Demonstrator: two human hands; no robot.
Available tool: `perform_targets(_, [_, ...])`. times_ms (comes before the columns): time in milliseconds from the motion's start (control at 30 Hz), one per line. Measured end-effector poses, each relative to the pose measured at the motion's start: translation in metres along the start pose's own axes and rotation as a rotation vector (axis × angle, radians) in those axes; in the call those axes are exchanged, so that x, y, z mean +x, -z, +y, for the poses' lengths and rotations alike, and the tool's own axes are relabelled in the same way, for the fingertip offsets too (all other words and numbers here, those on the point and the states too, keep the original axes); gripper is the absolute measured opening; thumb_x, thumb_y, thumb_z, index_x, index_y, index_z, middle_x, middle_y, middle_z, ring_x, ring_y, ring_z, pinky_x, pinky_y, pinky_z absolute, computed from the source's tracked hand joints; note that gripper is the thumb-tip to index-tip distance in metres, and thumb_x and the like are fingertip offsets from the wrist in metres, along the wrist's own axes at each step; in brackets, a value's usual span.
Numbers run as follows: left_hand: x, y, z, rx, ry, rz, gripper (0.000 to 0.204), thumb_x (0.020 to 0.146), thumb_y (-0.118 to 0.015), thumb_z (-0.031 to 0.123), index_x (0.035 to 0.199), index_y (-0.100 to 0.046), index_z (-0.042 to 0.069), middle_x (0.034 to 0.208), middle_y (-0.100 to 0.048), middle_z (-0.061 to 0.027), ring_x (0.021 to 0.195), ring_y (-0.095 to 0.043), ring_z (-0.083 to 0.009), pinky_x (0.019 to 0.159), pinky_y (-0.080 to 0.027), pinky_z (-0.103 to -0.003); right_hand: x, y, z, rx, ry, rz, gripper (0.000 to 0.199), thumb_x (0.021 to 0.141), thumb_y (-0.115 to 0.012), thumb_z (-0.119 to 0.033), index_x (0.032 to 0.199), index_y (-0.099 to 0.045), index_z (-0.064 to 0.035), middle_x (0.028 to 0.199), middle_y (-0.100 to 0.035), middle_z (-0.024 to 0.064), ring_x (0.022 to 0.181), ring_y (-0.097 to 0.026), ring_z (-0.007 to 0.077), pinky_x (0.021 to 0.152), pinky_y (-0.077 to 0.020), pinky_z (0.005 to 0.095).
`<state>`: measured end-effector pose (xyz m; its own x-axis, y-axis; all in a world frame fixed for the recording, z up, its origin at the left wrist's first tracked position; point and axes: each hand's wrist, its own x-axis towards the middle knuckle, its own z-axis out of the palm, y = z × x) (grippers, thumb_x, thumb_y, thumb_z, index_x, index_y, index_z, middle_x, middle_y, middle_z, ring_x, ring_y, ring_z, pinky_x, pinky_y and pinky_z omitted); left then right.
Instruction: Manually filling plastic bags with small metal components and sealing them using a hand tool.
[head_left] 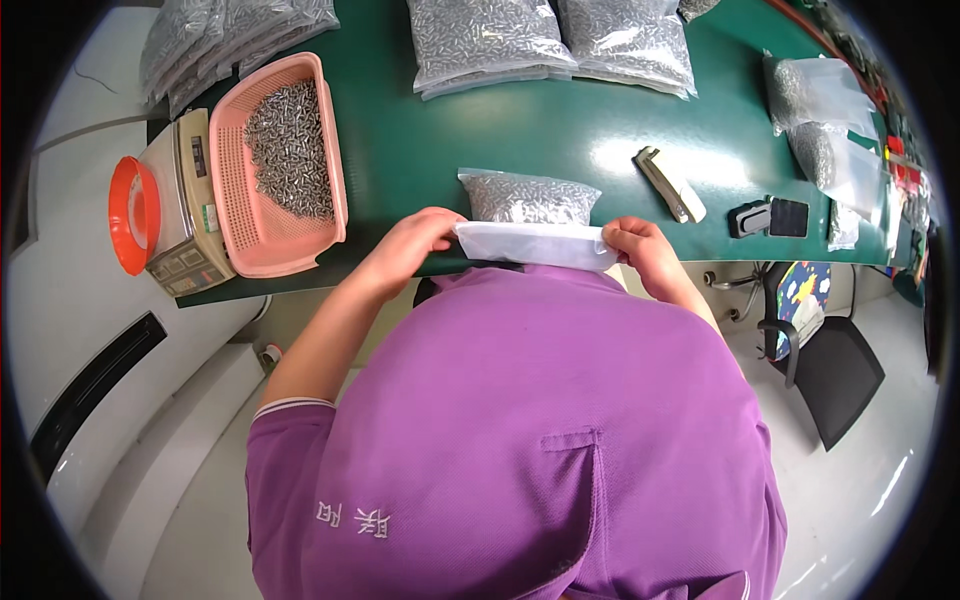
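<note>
A clear plastic bag (530, 199) filled with small grey metal parts lies on the green table at its near edge, right in front of me. Its mouth end is turned over into a flat, whitish folded strip (538, 244) facing me. At the left end of that strip, my left hand (422, 243) pinches the plastic between thumb and fingers. My right hand (640, 250) grips the strip's other end, thumb on top. The strip is stretched between both hands, while the filled part rests on the table.
To the left, a pink basket (228, 190) of loose metal parts stands beside a weighing scale (205, 190) and a red-orange round dish (134, 215). Filled bags (490, 45) line the far side. A stapler (668, 184) and small black device (750, 219) lie right; a chair (828, 365) stands beyond.
</note>
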<state>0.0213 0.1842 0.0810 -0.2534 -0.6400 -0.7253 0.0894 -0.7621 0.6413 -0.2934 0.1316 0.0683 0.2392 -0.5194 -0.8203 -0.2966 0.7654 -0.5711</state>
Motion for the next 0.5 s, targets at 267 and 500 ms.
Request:
perform_targets(267, [0.020, 0.009, -0.007, 0.241, -0.002, 0.129, 0.026, 0.084, -0.064, 0.023, 0.093, -0.063, -0.001, 0.082, -0.061, -0.0019, 0.077, -0.054, -0.0107, 0.073, -0.043, -0.025, -0.004, 0.008, -0.004, -0.007, 0.137, -0.016, 0.016, 0.086, -0.062, -0.018, 0.085, -0.062, -0.0017, 0.077, -0.060, -0.0003, 0.075, -0.051, 0.0074, 0.072, -0.0410, 0.0243])
perform_targets(500, [0.022, -0.018, 0.029, 0.964, -0.380, -0.081, 0.017, 0.080, -0.063, 0.015, 0.089, -0.061, 0.001, 0.079, -0.061, -0.0090, 0.070, -0.057, -0.0159, 0.064, -0.047, -0.030, -0.002, 0.008, 0.006, 0.017, 0.201, 0.004, 0.016, 0.087, -0.062, -0.018, 0.089, -0.063, -0.0015, 0.079, -0.061, -0.0003, 0.078, -0.053, 0.0082, 0.075, -0.0422, 0.0249])
